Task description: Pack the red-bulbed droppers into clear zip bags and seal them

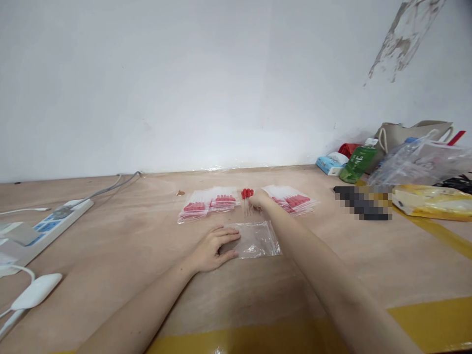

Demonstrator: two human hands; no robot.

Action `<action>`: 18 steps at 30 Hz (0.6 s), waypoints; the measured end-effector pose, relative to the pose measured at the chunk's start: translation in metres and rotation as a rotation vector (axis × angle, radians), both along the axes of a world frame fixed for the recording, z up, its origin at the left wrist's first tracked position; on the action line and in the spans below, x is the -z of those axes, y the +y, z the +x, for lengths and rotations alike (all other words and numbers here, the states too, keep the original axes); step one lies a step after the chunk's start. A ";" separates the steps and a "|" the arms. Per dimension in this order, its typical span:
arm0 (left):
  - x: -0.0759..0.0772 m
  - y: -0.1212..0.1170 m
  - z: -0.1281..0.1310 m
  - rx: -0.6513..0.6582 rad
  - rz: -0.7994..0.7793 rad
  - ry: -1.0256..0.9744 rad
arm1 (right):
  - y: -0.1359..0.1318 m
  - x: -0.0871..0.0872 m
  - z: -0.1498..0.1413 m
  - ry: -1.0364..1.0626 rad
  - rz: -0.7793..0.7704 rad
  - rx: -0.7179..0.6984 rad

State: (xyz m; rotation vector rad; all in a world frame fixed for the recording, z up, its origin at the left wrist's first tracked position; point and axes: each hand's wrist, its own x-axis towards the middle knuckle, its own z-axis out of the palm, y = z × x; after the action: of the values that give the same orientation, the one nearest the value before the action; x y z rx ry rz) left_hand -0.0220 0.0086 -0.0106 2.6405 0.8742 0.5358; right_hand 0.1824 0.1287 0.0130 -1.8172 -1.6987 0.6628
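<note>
My left hand (pixel 217 248) lies with fingers stretched out, its fingertips on the left end of a clear zip bag (pixel 256 241) flat on the table. Beyond that bag, my right hand (pixel 260 199) has its fingers closed at a small bunch of thin sticks with red heads (pixel 247 193); the thin shafts point toward me. The back of the hand partly hides the grip. On the left lie overlapping filled zip bags (pixel 208 204) with red-headed pieces inside. A similar pile of filled bags (pixel 293 200) lies just right of my right hand.
A white power strip (pixel 68 216) with cables lies at the left. To the right are a tissue pack (pixel 329 165), a green bottle (pixel 359 161), plastic bags (pixel 427 160), a yellow package (pixel 433 201) and a blurred dark object (pixel 363 202). A wall (pixel 206 88) stands behind.
</note>
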 end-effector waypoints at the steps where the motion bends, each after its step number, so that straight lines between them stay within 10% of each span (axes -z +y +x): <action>1: 0.000 0.000 -0.001 0.011 -0.006 -0.007 | -0.003 -0.003 0.002 0.024 -0.011 0.013; 7: 0.000 -0.001 -0.001 0.025 -0.034 -0.028 | -0.058 -0.008 0.043 0.232 0.004 0.014; 11: -0.001 0.000 0.002 0.018 -0.027 -0.034 | -0.098 0.015 0.077 0.666 0.238 0.109; 18: -0.004 -0.002 0.002 0.003 -0.040 -0.007 | -0.116 0.045 0.082 0.832 0.280 0.181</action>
State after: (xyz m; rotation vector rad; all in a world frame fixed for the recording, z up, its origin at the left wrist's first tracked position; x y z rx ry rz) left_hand -0.0204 0.0069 -0.0066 2.6018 0.8703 0.5212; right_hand 0.2647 0.0126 -0.0316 -1.2157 -0.9945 0.8850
